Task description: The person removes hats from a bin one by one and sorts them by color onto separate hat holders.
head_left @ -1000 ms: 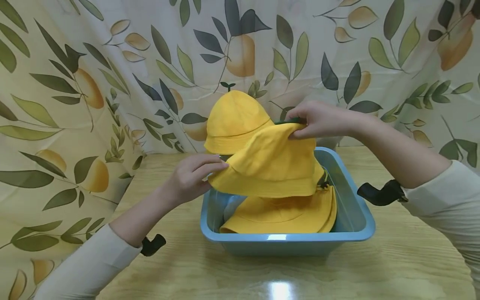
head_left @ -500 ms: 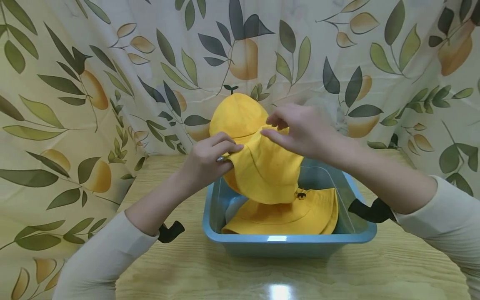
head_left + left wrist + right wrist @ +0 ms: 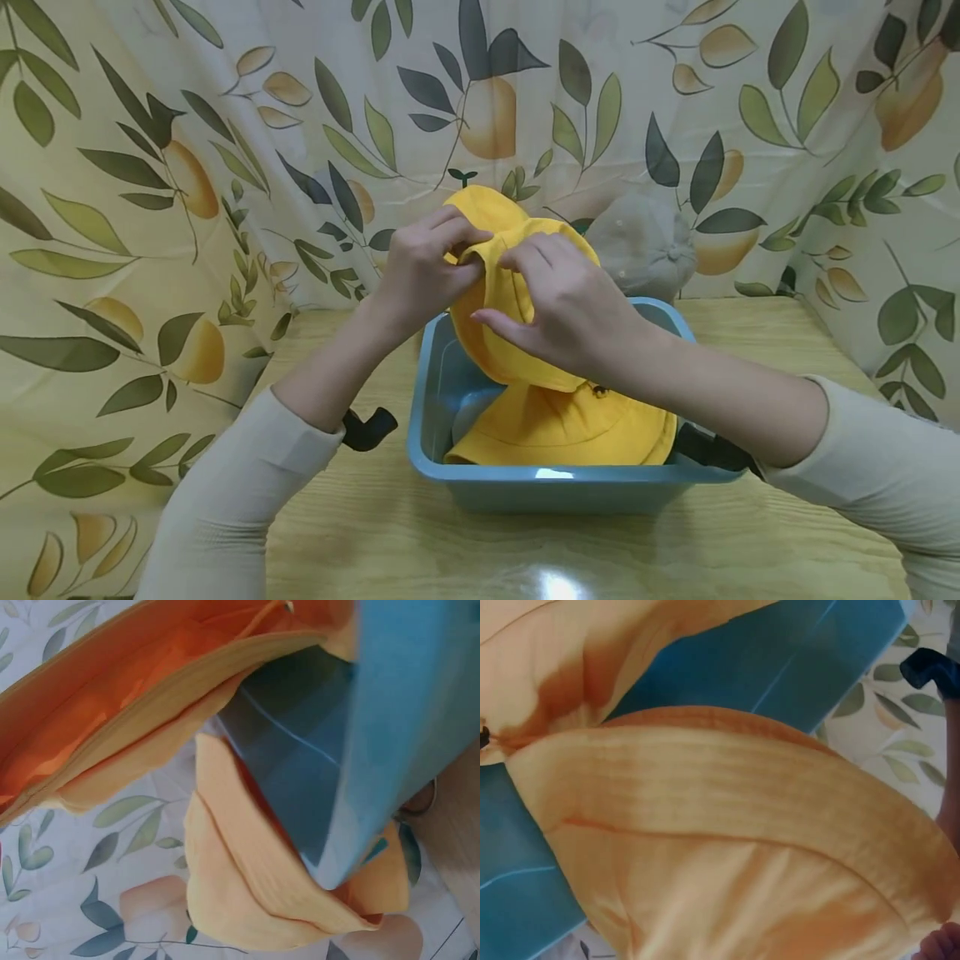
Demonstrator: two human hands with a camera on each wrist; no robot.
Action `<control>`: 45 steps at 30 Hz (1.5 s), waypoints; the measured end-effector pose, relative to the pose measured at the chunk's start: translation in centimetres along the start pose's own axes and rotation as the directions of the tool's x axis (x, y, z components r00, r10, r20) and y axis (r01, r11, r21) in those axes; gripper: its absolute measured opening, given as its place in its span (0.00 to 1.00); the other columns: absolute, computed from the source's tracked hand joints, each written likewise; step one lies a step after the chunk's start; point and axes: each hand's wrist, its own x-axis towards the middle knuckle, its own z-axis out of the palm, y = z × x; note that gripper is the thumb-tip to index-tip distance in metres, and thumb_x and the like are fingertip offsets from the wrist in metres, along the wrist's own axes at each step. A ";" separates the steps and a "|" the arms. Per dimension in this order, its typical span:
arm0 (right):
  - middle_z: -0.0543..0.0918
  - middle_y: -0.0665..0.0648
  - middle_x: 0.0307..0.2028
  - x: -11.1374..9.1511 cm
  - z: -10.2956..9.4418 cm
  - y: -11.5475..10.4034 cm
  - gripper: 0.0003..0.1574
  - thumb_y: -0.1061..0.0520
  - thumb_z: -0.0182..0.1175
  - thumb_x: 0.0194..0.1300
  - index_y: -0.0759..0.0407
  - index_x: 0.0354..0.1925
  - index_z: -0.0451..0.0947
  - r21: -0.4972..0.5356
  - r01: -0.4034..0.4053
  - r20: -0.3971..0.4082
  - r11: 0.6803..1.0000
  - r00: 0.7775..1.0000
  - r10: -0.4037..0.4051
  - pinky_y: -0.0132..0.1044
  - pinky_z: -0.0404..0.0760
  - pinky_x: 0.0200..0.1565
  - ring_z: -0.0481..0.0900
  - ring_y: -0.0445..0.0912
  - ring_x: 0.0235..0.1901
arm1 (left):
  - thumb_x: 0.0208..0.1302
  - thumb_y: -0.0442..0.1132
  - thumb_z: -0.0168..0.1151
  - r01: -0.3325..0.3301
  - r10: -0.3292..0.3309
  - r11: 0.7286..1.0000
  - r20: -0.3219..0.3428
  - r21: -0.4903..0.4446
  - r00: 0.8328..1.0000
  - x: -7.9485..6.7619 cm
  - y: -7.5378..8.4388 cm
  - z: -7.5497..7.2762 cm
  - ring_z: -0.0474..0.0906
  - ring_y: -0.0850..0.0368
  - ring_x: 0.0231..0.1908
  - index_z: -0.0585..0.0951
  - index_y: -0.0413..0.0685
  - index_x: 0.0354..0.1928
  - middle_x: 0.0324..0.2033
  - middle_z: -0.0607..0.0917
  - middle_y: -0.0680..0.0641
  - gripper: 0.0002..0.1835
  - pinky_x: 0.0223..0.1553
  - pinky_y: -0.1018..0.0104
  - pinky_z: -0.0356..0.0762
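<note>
My left hand pinches the brim of a yellow bucket hat, held up above a blue basin. In front of that hat is my right hand, its thumb spread away from the fingers and the fingertips near or touching the cloth. The right wrist view shows the held hat's stitched brim up close. More yellow hats lie in the basin, with a cord toggle above them. Behind the held hat stands another yellow hat topped by a small green sprout.
A grey cap sits behind the basin, to the right. The basin stands on a wood-grain table. A leaf-patterned curtain hangs at the back and left.
My left hand has moved right and up with the brim. The right hand has let go of the hat's top and come left and down across its front. The grey cap has come into view.
</note>
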 end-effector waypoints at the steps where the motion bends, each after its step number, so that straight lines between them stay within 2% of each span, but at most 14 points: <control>1: 0.79 0.64 0.30 0.0 0.0 0.0 0.28 0.51 0.73 0.49 0.72 0.36 0.76 0.005 -0.020 0.009 1.000 1.000 0.020 0.41 0.79 0.39 0.75 0.54 0.32 | 0.48 0.22 0.61 0.002 -0.002 1.000 -0.004 -0.001 1.000 0.2 -0.1 0.0 0.75 0.55 0.21 0.83 0.33 0.29 0.21 0.79 0.43 0.05 0.24 0.67 0.77; 5: 0.79 0.64 0.31 -0.3 -0.1 0.0 0.20 0.57 0.69 0.50 0.71 0.36 0.75 0.023 -0.086 0.027 0.996 0.996 0.085 0.40 0.79 0.36 0.75 0.54 0.33 | 0.49 0.25 0.66 0.013 -0.013 1.000 -0.019 -0.012 1.000 0.3 -0.3 -0.2 0.76 0.55 0.22 0.83 0.33 0.29 0.21 0.80 0.42 0.03 0.26 0.67 0.78; 11: 0.79 0.63 0.30 -0.7 -1.0 0.5 0.12 0.68 0.62 0.48 0.70 0.34 0.73 0.014 -0.143 0.037 0.990 0.989 0.142 0.40 0.77 0.34 0.73 0.54 0.30 | 0.50 0.27 0.69 0.007 -0.008 1.000 -0.053 -0.005 0.999 -0.5 -0.5 -0.6 0.78 0.54 0.22 0.83 0.34 0.28 0.21 0.80 0.43 0.04 0.28 0.68 0.80; 14: 0.77 0.61 0.27 -1.2 -1.2 1.2 0.11 0.70 0.61 0.46 0.68 0.32 0.73 -0.007 -0.184 0.069 0.983 0.981 0.184 0.40 0.74 0.31 0.72 0.52 0.28 | 0.50 0.26 0.67 0.019 -0.019 1.000 -0.062 -0.007 0.998 -0.8 -0.6 -1.0 0.78 0.54 0.23 0.83 0.34 0.29 0.22 0.81 0.42 0.03 0.29 0.68 0.81; 18: 0.76 0.59 0.25 -2.3 -1.4 2.7 0.12 0.71 0.62 0.43 0.66 0.30 0.73 -0.026 -0.263 0.122 0.964 0.957 0.264 0.41 0.72 0.29 0.70 0.51 0.27 | 0.50 0.25 0.66 0.039 -0.041 0.999 -0.082 -0.035 0.996 -0.9 -0.7 -1.6 0.77 0.54 0.23 0.83 0.32 0.31 0.25 0.83 0.40 0.04 0.28 0.65 0.80; 20: 0.76 0.59 0.25 -3.0 -1.5 3.5 0.12 0.72 0.63 0.43 0.65 0.29 0.73 -0.027 -0.289 0.123 0.957 0.949 0.290 0.42 0.71 0.28 0.71 0.51 0.26 | 0.49 0.24 0.66 0.037 -0.040 0.999 -0.083 -0.039 0.996 -1.0 -0.7 -1.9 0.78 0.53 0.23 0.83 0.31 0.30 0.25 0.83 0.40 0.05 0.27 0.65 0.80; 22: 0.76 0.58 0.24 -3.5 -1.8 4.4 0.12 0.73 0.64 0.42 0.63 0.27 0.74 -0.028 -0.285 0.103 0.958 0.952 0.287 0.41 0.71 0.27 0.71 0.50 0.25 | 0.49 0.24 0.67 0.022 -0.024 0.999 -0.062 -0.027 0.998 -1.2 -0.7 -2.2 0.79 0.53 0.24 0.83 0.32 0.30 0.25 0.83 0.40 0.05 0.29 0.65 0.81; 26: 0.78 0.57 0.23 -4.3 -2.7 5.9 0.12 0.73 0.66 0.43 0.62 0.26 0.75 -0.048 -0.230 0.034 0.972 0.972 0.232 0.41 0.71 0.25 0.72 0.48 0.23 | 0.49 0.26 0.69 -0.041 0.039 0.998 0.037 0.053 0.999 -2.0 -0.6 -2.3 0.79 0.54 0.25 0.82 0.35 0.31 0.25 0.81 0.43 0.06 0.29 0.67 0.81; 28: 0.78 0.57 0.24 -4.5 -3.3 6.3 0.13 0.74 0.67 0.43 0.63 0.27 0.75 -0.047 -0.215 0.010 0.976 0.977 0.215 0.37 0.70 0.26 0.72 0.46 0.23 | 0.48 0.27 0.70 -0.072 0.064 0.993 0.087 0.097 0.994 -2.6 -0.4 -2.2 0.79 0.55 0.25 0.81 0.36 0.31 0.25 0.81 0.44 0.07 0.28 0.68 0.80; 30: 0.78 0.58 0.24 -4.6 -3.7 6.5 0.13 0.75 0.68 0.43 0.64 0.27 0.75 -0.038 -0.195 -0.014 0.980 0.981 0.194 0.32 0.68 0.28 0.71 0.45 0.24 | 0.49 0.27 0.69 -0.072 0.058 0.991 0.120 0.116 0.991 -3.3 -0.4 -2.0 0.78 0.55 0.25 0.80 0.37 0.31 0.26 0.80 0.45 0.07 0.28 0.69 0.79; 32: 0.78 0.57 0.24 -4.7 -4.1 6.5 0.14 0.75 0.69 0.42 0.65 0.28 0.76 -0.024 -0.170 -0.039 0.985 0.985 0.169 0.27 0.66 0.29 0.70 0.43 0.25 | 0.50 0.27 0.69 -0.029 0.014 0.994 0.139 0.107 0.990 -4.1 -0.6 -1.6 0.77 0.56 0.26 0.80 0.38 0.32 0.27 0.81 0.45 0.08 0.29 0.69 0.79; 36: 0.79 0.58 0.24 -4.6 -4.5 6.1 0.14 0.75 0.69 0.41 0.66 0.28 0.77 0.037 -0.138 -0.093 0.990 0.986 0.141 0.17 0.66 0.34 0.72 0.42 0.26 | 0.52 0.27 0.68 0.111 -0.115 0.993 0.158 0.034 0.981 -5.9 -1.1 -0.6 0.77 0.56 0.30 0.80 0.38 0.35 0.30 0.81 0.45 0.08 0.33 0.69 0.79; 41: 0.82 0.60 0.24 -4.1 -4.7 5.5 0.14 0.77 0.69 0.39 0.68 0.28 0.80 0.111 -0.154 -0.215 0.982 0.961 0.175 0.12 0.66 0.40 0.74 0.41 0.26 | 0.53 0.34 0.70 0.253 -0.245 0.967 0.230 -0.008 0.942 -8.4 -1.9 1.2 0.77 0.55 0.32 0.79 0.38 0.41 0.34 0.83 0.45 0.14 0.34 0.66 0.77; 45: 0.82 0.62 0.23 -3.9 -5.1 5.7 0.08 0.68 0.70 0.45 0.69 0.27 0.81 0.125 -0.159 -0.295 0.979 0.936 0.190 0.13 0.68 0.41 0.73 0.26 0.31 | 0.53 0.36 0.70 0.342 -0.326 0.939 0.264 -0.018 0.908 -10.2 -2.2 2.3 0.77 0.53 0.28 0.77 0.36 0.41 0.31 0.83 0.44 0.16 0.29 0.63 0.76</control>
